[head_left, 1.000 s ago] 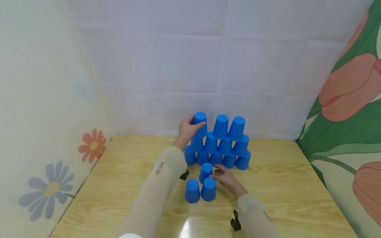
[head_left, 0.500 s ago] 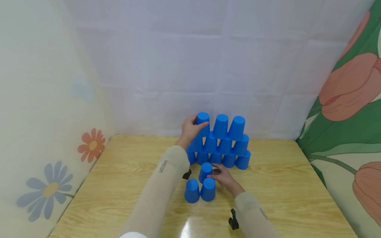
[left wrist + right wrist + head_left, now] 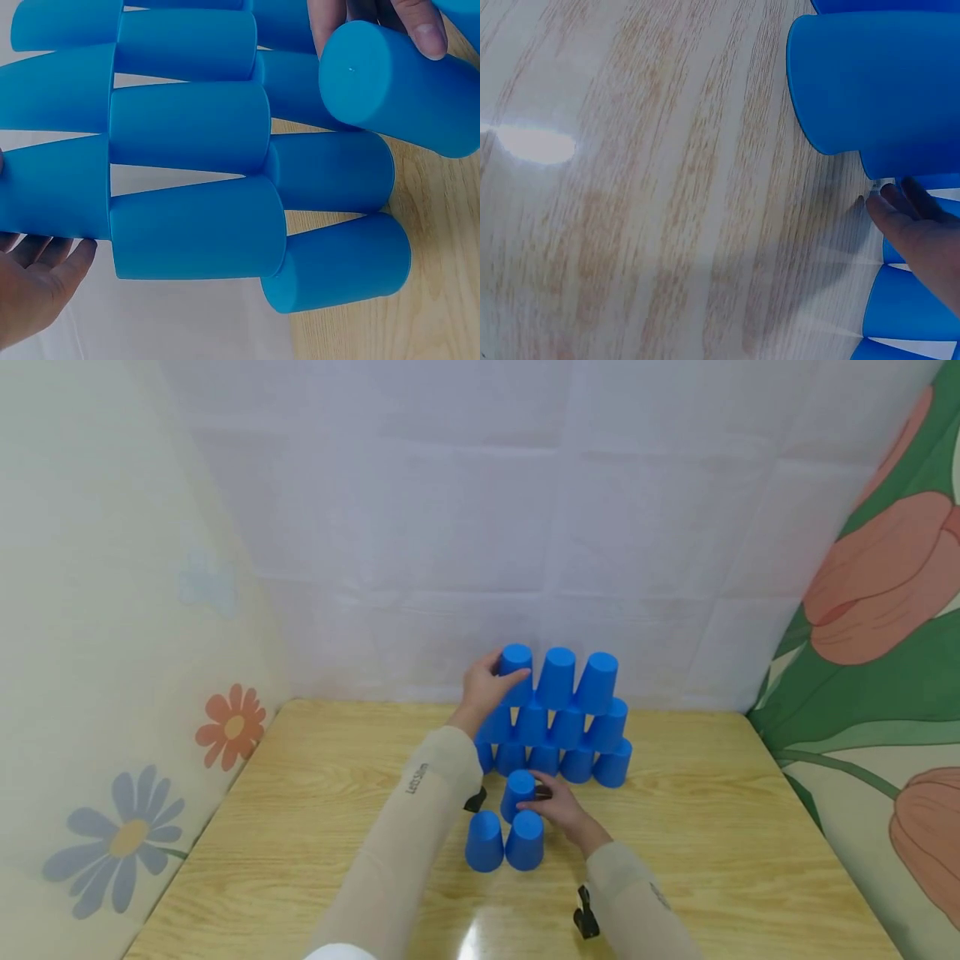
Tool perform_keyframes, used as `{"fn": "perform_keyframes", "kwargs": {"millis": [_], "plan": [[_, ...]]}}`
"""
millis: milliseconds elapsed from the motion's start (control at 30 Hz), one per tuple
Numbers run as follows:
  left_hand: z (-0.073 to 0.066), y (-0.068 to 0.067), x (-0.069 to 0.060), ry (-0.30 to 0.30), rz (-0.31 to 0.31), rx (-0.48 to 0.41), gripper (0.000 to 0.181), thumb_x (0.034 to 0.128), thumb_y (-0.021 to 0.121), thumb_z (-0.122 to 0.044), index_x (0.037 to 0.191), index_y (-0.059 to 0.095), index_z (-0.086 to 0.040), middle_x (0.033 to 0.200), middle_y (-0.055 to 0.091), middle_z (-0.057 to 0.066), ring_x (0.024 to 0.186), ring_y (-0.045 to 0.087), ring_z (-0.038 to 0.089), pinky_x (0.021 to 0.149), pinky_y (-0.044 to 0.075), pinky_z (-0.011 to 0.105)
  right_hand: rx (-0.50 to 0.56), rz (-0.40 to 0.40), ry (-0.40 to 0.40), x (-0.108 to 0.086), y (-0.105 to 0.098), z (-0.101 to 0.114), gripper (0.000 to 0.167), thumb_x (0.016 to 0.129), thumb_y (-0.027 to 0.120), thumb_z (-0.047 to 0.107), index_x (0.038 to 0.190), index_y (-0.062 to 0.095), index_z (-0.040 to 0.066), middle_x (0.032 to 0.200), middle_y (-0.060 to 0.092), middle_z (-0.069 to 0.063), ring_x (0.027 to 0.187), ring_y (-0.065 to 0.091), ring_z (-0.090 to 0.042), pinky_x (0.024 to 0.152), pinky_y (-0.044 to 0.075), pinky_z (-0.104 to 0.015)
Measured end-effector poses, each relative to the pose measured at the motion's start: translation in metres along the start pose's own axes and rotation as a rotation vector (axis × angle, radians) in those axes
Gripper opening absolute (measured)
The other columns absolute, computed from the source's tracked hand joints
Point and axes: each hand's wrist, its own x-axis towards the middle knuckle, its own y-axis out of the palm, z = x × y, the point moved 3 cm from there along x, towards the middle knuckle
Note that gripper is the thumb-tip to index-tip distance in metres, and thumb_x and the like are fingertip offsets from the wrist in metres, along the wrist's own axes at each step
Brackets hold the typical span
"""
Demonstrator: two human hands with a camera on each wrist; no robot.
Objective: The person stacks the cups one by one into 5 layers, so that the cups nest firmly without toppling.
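Upside-down blue plastic cups stand stacked in rows at the back of the table. My left hand grips the leftmost top-row cup between thumb and fingers; it sits on the row below. In the left wrist view that cup lies beside its top-row neighbour. In front of the stack, my right hand has thumb and fingers curled about the right side of a single upside-down cup. The left wrist view shows the right thumb against that cup.
Nearer the front, two more upside-down cups stand side by side, a left one and a right one, close to my right hand. A white cloth hangs behind the wooden table. Floral panels border both sides.
My left hand has moved a little to the right with the top-row cup, closer to the middle one. My right hand has moved slightly left, closing around the single cup.
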Motion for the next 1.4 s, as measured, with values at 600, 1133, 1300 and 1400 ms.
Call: {"fn": "perform_keyframes", "kwargs": {"millis": [600, 1133, 1300, 1400], "plan": [[0.001, 0.001, 0.000, -0.030, -0.027, -0.019, 0.061, 0.0789, 0.062, -0.032, 0.130, 0.038, -0.009, 0.128, 0.042, 0.010, 0.116, 0.037, 0.026, 0.091, 0.035, 0.040, -0.036, -0.011, -0.032, -0.001, 0.003, 0.005, 0.054, 0.077, 0.065, 0.014, 0.125, 0.042, 0.006, 0.123, 0.041, -0.018, 0.110, 0.038, -0.038, 0.086, 0.034, -0.052], [0.018, -0.017, 0.000, -0.030, -0.043, -0.056, 0.071, 0.0742, 0.063, -0.044, 0.132, 0.034, -0.015, 0.130, 0.040, 0.006, 0.118, 0.035, 0.024, 0.089, 0.035, 0.045, -0.033, -0.043, -0.086, -0.004, -0.004, 0.012, 0.051, 0.077, 0.066, 0.019, 0.123, 0.046, 0.009, 0.121, 0.044, -0.014, 0.108, 0.041, -0.034, 0.085, 0.037, -0.048], [0.008, -0.029, -0.013, -0.030, -0.016, -0.083, 0.070, 0.0749, 0.063, -0.042, 0.133, 0.035, -0.015, 0.130, 0.039, 0.005, 0.118, 0.035, 0.021, 0.091, 0.035, 0.040, -0.065, -0.066, -0.081, -0.005, -0.010, 0.020, 0.050, 0.077, 0.066, 0.022, 0.122, 0.047, 0.012, 0.120, 0.045, -0.011, 0.109, 0.041, -0.032, 0.086, 0.036, -0.049], [0.011, -0.031, -0.015, -0.016, -0.019, -0.079, 0.068, 0.0753, 0.063, -0.041, 0.132, 0.035, -0.017, 0.130, 0.040, 0.004, 0.118, 0.035, 0.020, 0.091, 0.035, 0.040, -0.075, -0.064, -0.085, -0.008, -0.012, 0.026, 0.051, 0.077, 0.066, 0.024, 0.123, 0.046, 0.012, 0.122, 0.043, -0.011, 0.111, 0.039, -0.032, 0.088, 0.033, -0.050]]}}
